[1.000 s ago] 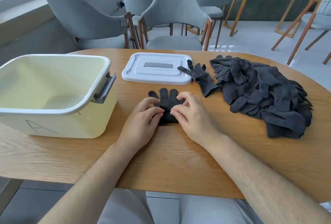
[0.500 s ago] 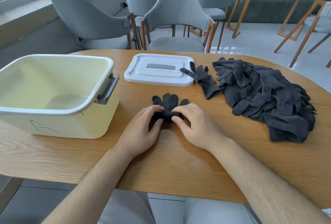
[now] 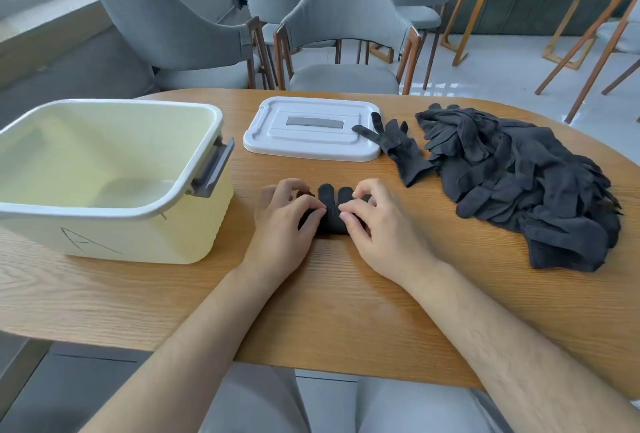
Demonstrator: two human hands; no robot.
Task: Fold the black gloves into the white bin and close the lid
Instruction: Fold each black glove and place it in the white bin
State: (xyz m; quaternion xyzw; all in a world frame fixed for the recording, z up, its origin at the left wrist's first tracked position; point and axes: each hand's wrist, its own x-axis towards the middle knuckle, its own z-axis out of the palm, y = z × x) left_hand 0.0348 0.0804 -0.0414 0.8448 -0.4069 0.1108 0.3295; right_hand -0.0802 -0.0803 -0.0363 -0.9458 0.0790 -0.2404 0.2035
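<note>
Bin (image 3: 138, 242): sitting open to the left of the lid (image 3: 311, 129), showing no glove inside; packing apparently not yet begun.

Left hand (image 3: 287, 221): working just in front of the lid, fingers curled down over the left end of the glove (image 3: 330, 204), gripping it against the table (image 3: 311, 311).

Lid: lying flat and off the bin, unmoved over the past second; closing looking a long way off.

Glove: lying in front of the lid between the two hands, rolling up from cuff toward fingertips; shrinking within a second from a full spread of fingers to only two tips peeking out towards the lid. Fold judged to be nearing its finish, with a trip left into the bin the likely follow-up.

Right hand (image 3: 377, 224): matching its partner in front of the lid, fingers curled and pinching the right end of the roll; creeping toward the lid as the roll thickens.

Loose glove (image 3: 398, 148): lying flat and touching the right edge of the lid, not shifting.

Pile (image 3: 519, 183): heaping up farther right of the lid, untouched and waiting; bulk of the job remaining.
</note>
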